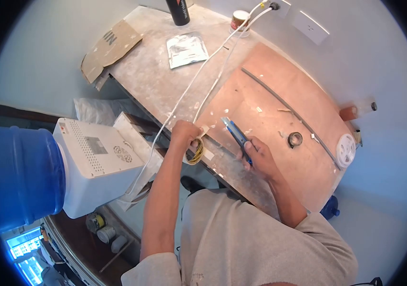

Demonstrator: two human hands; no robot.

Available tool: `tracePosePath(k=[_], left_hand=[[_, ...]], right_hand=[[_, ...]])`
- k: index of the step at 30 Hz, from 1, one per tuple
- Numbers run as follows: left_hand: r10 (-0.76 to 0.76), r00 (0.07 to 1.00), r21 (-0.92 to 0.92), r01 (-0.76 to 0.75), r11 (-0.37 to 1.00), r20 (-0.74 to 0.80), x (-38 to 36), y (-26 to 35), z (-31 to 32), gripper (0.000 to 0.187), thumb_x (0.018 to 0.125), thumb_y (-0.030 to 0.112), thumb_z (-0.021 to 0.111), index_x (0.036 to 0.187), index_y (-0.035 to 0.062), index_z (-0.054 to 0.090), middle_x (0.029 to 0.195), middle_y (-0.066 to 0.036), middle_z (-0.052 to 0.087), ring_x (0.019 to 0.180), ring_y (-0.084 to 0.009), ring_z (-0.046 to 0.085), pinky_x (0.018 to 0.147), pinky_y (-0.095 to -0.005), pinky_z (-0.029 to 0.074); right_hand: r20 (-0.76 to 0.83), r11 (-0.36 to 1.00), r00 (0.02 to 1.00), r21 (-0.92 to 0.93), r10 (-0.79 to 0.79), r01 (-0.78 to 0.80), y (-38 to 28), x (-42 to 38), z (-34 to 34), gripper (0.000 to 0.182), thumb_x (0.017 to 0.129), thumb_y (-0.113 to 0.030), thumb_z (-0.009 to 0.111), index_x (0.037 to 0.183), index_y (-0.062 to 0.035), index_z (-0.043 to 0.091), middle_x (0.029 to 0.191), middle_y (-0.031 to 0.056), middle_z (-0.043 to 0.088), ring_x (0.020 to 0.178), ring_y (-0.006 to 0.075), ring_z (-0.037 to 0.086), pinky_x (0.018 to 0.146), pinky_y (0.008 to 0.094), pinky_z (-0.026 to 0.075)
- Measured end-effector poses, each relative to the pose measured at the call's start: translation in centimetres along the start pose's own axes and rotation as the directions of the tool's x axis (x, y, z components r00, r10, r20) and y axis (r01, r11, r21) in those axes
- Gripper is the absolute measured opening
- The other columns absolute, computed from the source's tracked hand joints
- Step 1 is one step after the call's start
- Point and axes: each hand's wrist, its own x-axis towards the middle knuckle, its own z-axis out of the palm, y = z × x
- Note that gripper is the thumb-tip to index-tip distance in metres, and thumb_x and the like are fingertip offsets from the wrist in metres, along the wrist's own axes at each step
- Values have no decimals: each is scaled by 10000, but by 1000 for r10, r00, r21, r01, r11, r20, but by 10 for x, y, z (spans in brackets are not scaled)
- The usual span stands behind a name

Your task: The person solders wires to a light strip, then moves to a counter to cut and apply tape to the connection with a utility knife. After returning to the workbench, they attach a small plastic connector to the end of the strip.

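Note:
My left hand (185, 134) is closed at the table's front edge, gripping a roll of tape (195, 152) whose inner ring looks yellow and black. A short pale strip (205, 130) sticks out beside the fingers. My right hand (259, 161) is wrapped around a blue and black utility knife (238, 137). Its blade end points up and left, above the table and apart from the tape. Behind my left hand, white cables (178, 103) run across the tabletop.
A brown sheet (260, 109) covers the table's right part, bearing a grey strip (284, 103), a dark tape roll (295, 139) and a white spool (346, 149). A silver pouch (187, 50) lies farther back. At left stands a white water dispenser (96, 167) with a blue bottle (22, 174).

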Motion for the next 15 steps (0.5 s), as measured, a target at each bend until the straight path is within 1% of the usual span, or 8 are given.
tracePosePath(k=[2,3,6,10,11,12,14,15], left_hand=[[13,1000,-8,-13,1000,5,-6,1,-2,225,798,153,746,766,-67,706,635,-126,679,484,-187,651,474,-344,494],[35,999,-12,-35,999,18,-8,3,-2,229,797,146,738,769,-78,704,640,-133,678,479,-191,646,468,-345,491],[83,996,-164,-80,983,11,-15,1,-2,227,792,133,724,776,-92,703,655,-133,679,470,-200,635,461,-344,483],[90,996,-99,-91,991,-10,-16,1,-2,247,810,156,692,758,-85,710,637,-126,676,472,-209,637,476,-357,498],[76,997,-109,-77,991,-9,-9,-1,-1,247,810,156,692,758,-85,710,637,-126,676,472,-209,637,476,-357,498],[118,993,8,-118,993,17,0,-5,0,281,827,190,669,753,-77,715,609,-130,668,478,-213,644,497,-359,513],[160,985,124,-166,978,62,-4,-7,-2,362,865,273,610,746,-46,732,550,-144,648,504,-219,670,563,-357,551],[155,986,122,-161,979,56,-4,-9,0,362,865,273,610,746,-46,732,550,-144,648,504,-219,670,563,-357,551]], right_hand=[[-10,874,1000,486,-24,26,5,12,8,272,1034,-211,541,1197,2,498,988,143,672,697,182,654,615,299,545],[-6,878,1000,479,-22,22,4,15,10,272,1034,-211,541,1197,2,498,988,143,672,697,182,654,615,299,545],[-73,943,996,331,53,-26,-14,18,18,326,950,-105,564,1241,6,469,994,159,665,705,216,675,629,320,560],[68,995,998,-99,15,-8,-26,25,20,462,880,-40,567,1320,6,433,1040,203,661,733,251,707,652,355,584],[100,959,995,-284,16,13,-30,27,23,504,892,-49,581,1366,0,416,1061,240,655,720,265,714,630,369,592],[106,959,994,-285,38,-6,-35,27,27,504,892,-49,581,1366,0,416,1061,240,655,720,265,714,630,369,592],[183,691,983,-708,-20,146,-45,32,35,552,910,-23,561,1430,5,377,1047,272,646,768,331,718,664,420,577],[191,691,982,-707,-18,150,-34,36,35,552,910,-23,561,1430,5,377,1047,272,646,768,331,718,664,420,577]])
